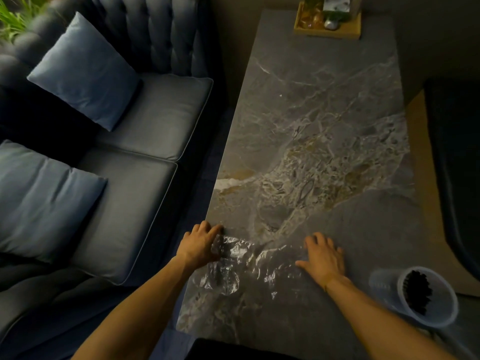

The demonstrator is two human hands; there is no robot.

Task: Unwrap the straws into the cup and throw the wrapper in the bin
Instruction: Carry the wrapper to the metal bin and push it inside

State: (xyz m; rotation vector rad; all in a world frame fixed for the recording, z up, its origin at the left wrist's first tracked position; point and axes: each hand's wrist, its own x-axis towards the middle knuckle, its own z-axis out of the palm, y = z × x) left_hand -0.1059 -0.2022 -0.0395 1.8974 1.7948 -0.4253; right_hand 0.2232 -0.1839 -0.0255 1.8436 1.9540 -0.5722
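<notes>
A: What's on the left?
B: The left hand (pixel 201 245) grips the clear wrapper (pixel 249 261) at the counter (pixel 324 126) edge.
A: And right?
B: The right hand (pixel 323 258) presses it, fingers (pixel 315 241) flat; straws (pixel 417 292) fill the cup (pixel 426 297), near right.

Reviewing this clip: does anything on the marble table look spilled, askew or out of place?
Nothing looks spilled. The crumpled clear plastic wrapper lies spread on the grey marble table between the left hand and right hand, not binned yet. The black straws stand inside the translucent plastic cup, which stands close to the table's near right edge.
</notes>
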